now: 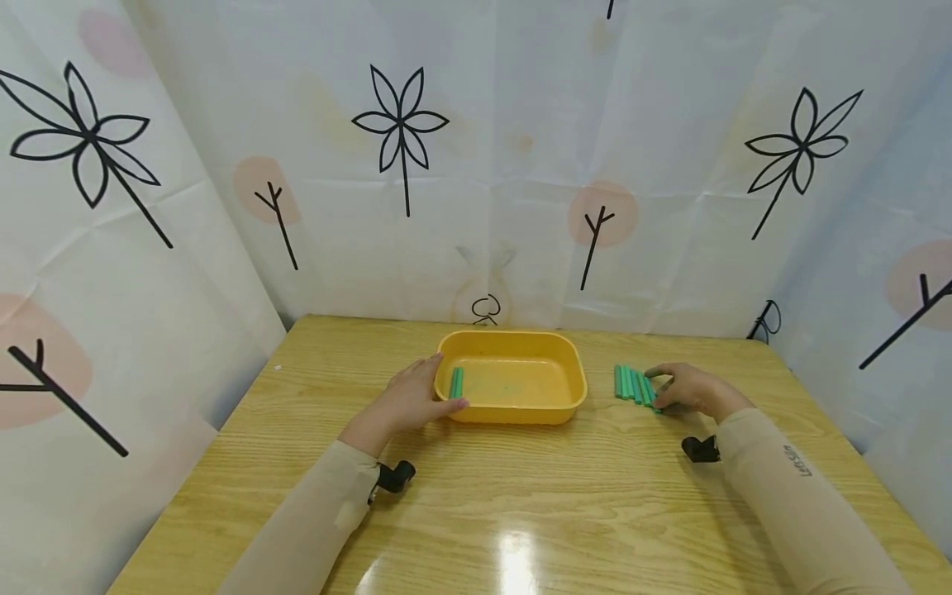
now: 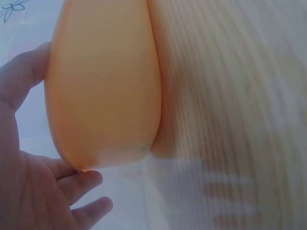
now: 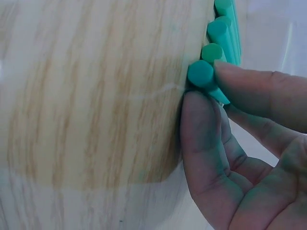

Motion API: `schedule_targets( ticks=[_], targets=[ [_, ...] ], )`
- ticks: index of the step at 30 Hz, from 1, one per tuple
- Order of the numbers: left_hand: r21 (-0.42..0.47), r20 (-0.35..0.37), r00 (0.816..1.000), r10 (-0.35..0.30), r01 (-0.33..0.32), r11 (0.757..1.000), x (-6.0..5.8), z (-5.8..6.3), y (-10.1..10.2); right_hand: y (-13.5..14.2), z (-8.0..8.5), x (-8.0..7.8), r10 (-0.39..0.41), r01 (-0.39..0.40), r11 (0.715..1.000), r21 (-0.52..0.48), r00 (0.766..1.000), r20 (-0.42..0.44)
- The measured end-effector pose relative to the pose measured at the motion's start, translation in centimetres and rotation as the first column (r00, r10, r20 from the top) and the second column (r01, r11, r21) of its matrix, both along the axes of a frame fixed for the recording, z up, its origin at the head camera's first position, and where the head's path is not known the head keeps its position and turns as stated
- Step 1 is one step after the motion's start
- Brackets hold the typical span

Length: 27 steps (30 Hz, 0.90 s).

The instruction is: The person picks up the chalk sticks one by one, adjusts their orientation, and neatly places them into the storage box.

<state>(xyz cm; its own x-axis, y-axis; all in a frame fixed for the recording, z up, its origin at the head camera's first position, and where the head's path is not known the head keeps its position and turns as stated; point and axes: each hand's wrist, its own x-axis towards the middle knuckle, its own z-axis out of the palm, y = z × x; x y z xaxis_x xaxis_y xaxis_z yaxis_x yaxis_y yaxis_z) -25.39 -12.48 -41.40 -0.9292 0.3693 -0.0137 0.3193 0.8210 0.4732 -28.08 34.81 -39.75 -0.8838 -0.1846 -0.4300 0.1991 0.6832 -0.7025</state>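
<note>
Your left hand (image 1: 407, 398) grips the yellow basin (image 1: 513, 416) at 9 o'clock; right hand (image 1: 692, 390) pinches the end green stick (image 3: 200, 73), beyond its 3 o'clock. Likely pick-up; next calls for a clean lift.

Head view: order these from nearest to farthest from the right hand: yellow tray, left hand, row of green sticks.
1. Row of green sticks: touched by the right hand.
2. Yellow tray: left of the row.
3. Left hand: farthest left, at the tray's left end.

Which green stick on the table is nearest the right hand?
The rightmost green stick in the head view; it alone sits between thumb and finger of the right hand.
</note>
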Motion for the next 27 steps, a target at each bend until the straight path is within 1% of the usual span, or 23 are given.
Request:
schedule_targets(
  ticks=[4,8,11,15,19,24,27],
  targets=[
    [0.003,0.001,1.0,-0.003,0.003,1.0,0.04,0.14,-0.01,-0.08,-0.09,-0.01,-0.002,0.002,1.0,0.005,1.0,0.002],
    [0.004,0.002,1.0,-0.004,0.004,1.0,0.01,0.09,-0.01,-0.25,-0.3,-0.02,0.019,-0.017,0.998,0.053,0.999,-0.043],
    [0.005,-0.003,1.0,-0.01,0.01,1.0,-0.05,-0.05,-0.01,-0.39,-0.46,0.0,0.013,-0.009,0.998,0.07,0.998,-0.059],
    [0.001,-0.007,1.0,-0.012,0.012,1.0,-0.09,-0.22,-0.04,-0.72,-0.39,0.11,-0.009,0.013,0.997,0.074,0.998,-0.056],
    [-0.003,-0.002,1.0,-0.004,0.004,1.0,-0.07,-0.29,-0.01,-0.94,-0.32,0.26,-0.015,0.022,0.995,0.099,0.998,-0.068],
    [0.005,-0.001,1.0,0.0,0.0,1.0,0.0,-0.23,0.08,-0.91,-0.45,0.39,-0.039,0.045,0.995,0.086,0.997,-0.067],
    [0.007,-0.005,1.0,0.005,-0.005,1.0,-0.03,-0.24,0.05,-0.78,-0.44,0.51,-0.059,0.062,0.997,0.056,0.997,-0.051]
  ],
)
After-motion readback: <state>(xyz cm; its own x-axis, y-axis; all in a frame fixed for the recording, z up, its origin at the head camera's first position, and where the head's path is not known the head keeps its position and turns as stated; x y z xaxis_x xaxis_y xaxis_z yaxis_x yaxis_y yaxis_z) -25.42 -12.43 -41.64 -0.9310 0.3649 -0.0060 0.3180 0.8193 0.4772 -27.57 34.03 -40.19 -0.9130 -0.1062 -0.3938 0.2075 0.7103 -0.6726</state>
